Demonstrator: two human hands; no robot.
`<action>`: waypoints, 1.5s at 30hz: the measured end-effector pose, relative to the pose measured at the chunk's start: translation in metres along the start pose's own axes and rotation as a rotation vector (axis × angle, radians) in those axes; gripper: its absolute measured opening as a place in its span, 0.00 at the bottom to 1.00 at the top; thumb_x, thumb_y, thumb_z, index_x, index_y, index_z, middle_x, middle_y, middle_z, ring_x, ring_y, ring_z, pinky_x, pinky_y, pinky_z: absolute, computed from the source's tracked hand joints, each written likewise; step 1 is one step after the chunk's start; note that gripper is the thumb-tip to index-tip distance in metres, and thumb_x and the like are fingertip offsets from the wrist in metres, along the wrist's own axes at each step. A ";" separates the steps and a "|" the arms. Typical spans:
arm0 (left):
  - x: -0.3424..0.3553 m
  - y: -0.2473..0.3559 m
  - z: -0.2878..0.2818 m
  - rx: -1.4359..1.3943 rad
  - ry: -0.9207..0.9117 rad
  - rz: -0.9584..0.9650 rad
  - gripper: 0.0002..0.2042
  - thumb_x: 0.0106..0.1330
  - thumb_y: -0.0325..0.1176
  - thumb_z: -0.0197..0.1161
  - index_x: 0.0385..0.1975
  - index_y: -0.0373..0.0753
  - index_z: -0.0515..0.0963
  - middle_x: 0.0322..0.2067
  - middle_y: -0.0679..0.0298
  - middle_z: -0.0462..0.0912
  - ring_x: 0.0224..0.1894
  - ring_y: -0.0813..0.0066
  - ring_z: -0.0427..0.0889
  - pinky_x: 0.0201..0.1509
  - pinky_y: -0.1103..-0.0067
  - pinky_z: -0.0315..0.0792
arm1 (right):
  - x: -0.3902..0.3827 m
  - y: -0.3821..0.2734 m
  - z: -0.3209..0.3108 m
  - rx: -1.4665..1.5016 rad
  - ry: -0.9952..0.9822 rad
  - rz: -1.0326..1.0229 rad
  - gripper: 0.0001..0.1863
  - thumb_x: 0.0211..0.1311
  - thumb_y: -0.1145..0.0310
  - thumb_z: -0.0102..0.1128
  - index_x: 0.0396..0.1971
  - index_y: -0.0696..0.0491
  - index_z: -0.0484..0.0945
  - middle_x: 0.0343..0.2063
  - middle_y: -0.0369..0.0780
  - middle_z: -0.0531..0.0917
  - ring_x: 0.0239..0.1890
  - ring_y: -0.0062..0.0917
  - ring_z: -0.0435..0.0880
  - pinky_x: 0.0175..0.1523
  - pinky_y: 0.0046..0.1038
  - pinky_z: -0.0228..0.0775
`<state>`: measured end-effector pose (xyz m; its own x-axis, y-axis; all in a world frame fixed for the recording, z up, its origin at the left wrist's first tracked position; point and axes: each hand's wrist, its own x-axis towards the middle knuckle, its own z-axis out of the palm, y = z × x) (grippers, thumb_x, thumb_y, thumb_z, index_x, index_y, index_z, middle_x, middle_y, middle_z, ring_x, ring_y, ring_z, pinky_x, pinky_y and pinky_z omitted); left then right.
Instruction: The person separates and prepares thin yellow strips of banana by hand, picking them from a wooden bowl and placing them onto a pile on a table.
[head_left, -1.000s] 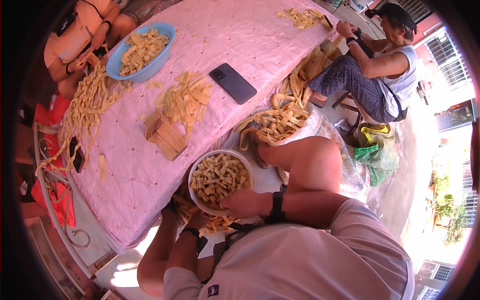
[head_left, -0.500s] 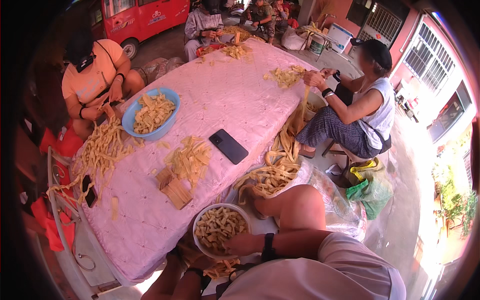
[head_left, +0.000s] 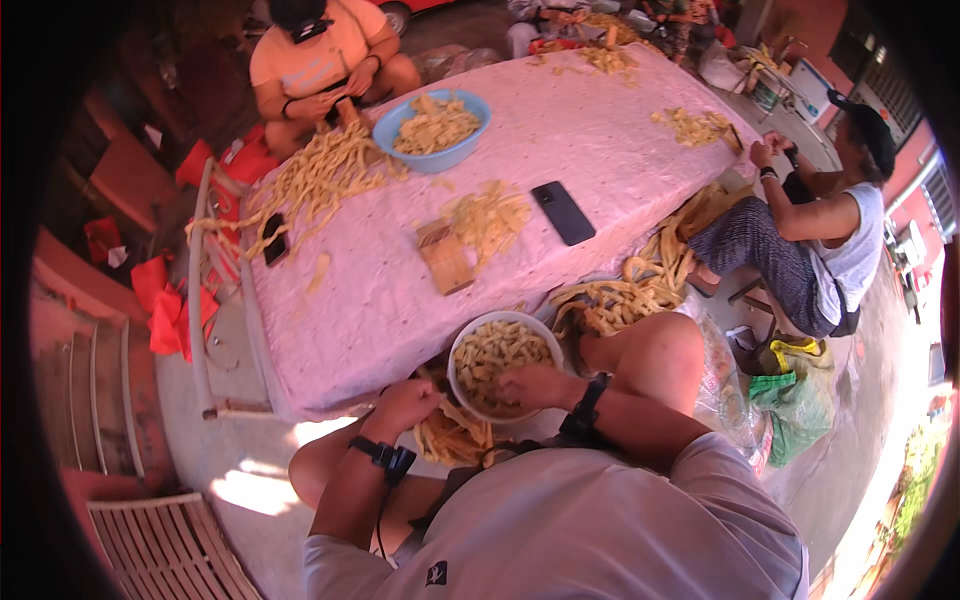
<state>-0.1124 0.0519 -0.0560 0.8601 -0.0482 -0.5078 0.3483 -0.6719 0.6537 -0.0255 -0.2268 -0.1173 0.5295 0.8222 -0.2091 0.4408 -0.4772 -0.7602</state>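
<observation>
My right hand [head_left: 535, 387] rests over a round white bowl [head_left: 470, 322] of short, cut, pale-yellow pieces [head_left: 488, 362], its curled fingertips against them. Whether it grips any piece does not show. My left hand [head_left: 407, 402] is a loose fist just left of the bowl, and what it holds, if anything, is hidden. Below the bowl, between my legs, lie longer yellow strips [head_left: 450, 436]. On the pink quilted table cover [head_left: 380, 345] ahead are a heap of flat yellow pieces [head_left: 490, 215] and a stack of tan flat pieces [head_left: 445, 262].
A black phone [head_left: 563, 212] lies beyond the bowl, another phone [head_left: 275, 240] near the table's left end. A blue basin [head_left: 440, 155] of pieces stands by long strips [head_left: 320, 180]. One person [head_left: 320, 75] sits far left, another [head_left: 800, 230] at right, near a green sack [head_left: 800, 410].
The view has swung left and down, so the table appears higher and further right. My left hand has risen from the strips below the bowl. My right hand stays at the bowl.
</observation>
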 end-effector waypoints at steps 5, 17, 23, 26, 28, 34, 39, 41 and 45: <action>-0.054 0.036 -0.036 -0.030 0.390 0.190 0.16 0.65 0.41 0.60 0.24 0.34 0.73 0.13 0.60 0.70 0.16 0.75 0.68 0.23 0.74 0.65 | -0.006 -0.046 -0.035 0.320 -0.010 0.084 0.12 0.64 0.65 0.53 0.41 0.56 0.77 0.30 0.43 0.83 0.32 0.27 0.83 0.39 0.28 0.74; -0.106 0.096 -0.068 -0.653 0.430 0.530 0.06 0.69 0.28 0.57 0.37 0.33 0.79 0.38 0.67 0.82 0.36 0.87 0.73 0.42 0.86 0.67 | -0.003 -0.141 -0.077 0.659 -0.022 -0.007 0.15 0.69 0.64 0.49 0.47 0.59 0.75 0.31 0.37 0.82 0.30 0.18 0.79 0.37 0.22 0.71; -0.124 0.133 -0.076 -0.626 0.388 0.684 0.05 0.68 0.27 0.57 0.37 0.32 0.77 0.45 0.62 0.82 0.44 0.83 0.76 0.51 0.81 0.69 | 0.002 -0.173 -0.079 0.673 -0.002 -0.164 0.18 0.71 0.64 0.50 0.58 0.53 0.66 0.37 0.34 0.81 0.37 0.15 0.78 0.41 0.19 0.71; -0.133 0.151 -0.084 -0.655 0.311 0.727 0.05 0.68 0.27 0.56 0.37 0.32 0.77 0.47 0.59 0.82 0.48 0.80 0.76 0.53 0.80 0.69 | 0.010 -0.181 -0.074 0.640 -0.109 -0.160 0.20 0.67 0.67 0.49 0.57 0.58 0.67 0.32 0.38 0.82 0.33 0.20 0.81 0.41 0.23 0.73; -0.140 0.166 -0.088 -0.631 0.310 0.831 0.05 0.68 0.27 0.56 0.37 0.32 0.77 0.48 0.58 0.81 0.49 0.79 0.76 0.53 0.79 0.69 | 0.015 -0.176 -0.062 0.631 -0.161 -0.174 0.20 0.66 0.67 0.49 0.56 0.57 0.68 0.31 0.38 0.82 0.31 0.19 0.81 0.40 0.23 0.74; -0.155 0.186 -0.105 -0.645 0.311 1.034 0.07 0.67 0.29 0.56 0.39 0.32 0.77 0.49 0.51 0.80 0.54 0.69 0.76 0.58 0.72 0.68 | 0.008 -0.163 -0.046 0.606 -0.232 -0.019 0.11 0.68 0.67 0.48 0.44 0.56 0.73 0.28 0.37 0.81 0.29 0.18 0.80 0.35 0.20 0.74; -0.160 0.197 -0.107 -0.652 0.388 1.223 0.09 0.66 0.33 0.56 0.35 0.33 0.76 0.46 0.47 0.81 0.57 0.56 0.73 0.63 0.62 0.62 | 0.008 -0.116 -0.045 0.492 -0.218 0.090 0.11 0.68 0.65 0.49 0.41 0.57 0.73 0.28 0.37 0.81 0.26 0.17 0.80 0.32 0.18 0.73; -0.164 0.194 -0.104 -0.678 0.447 1.209 0.11 0.64 0.36 0.56 0.31 0.34 0.75 0.44 0.45 0.81 0.59 0.48 0.72 0.66 0.55 0.58 | 0.003 -0.127 -0.064 0.507 -0.143 0.195 0.10 0.63 0.69 0.51 0.41 0.55 0.74 0.26 0.36 0.80 0.26 0.17 0.79 0.30 0.20 0.71; -0.157 0.159 -0.092 -0.618 0.325 0.962 0.12 0.65 0.37 0.56 0.26 0.34 0.76 0.38 0.48 0.83 0.50 0.57 0.79 0.57 0.65 0.69 | -0.007 -0.140 -0.103 0.726 0.151 0.024 0.12 0.63 0.76 0.52 0.46 0.56 0.74 0.34 0.36 0.82 0.30 0.16 0.80 0.30 0.17 0.70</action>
<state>-0.1575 0.0208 0.1794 0.8900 -0.0882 0.4474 -0.4482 0.0121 0.8939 -0.0162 -0.1980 0.0545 0.6503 0.7371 -0.1839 -0.1350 -0.1262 -0.9828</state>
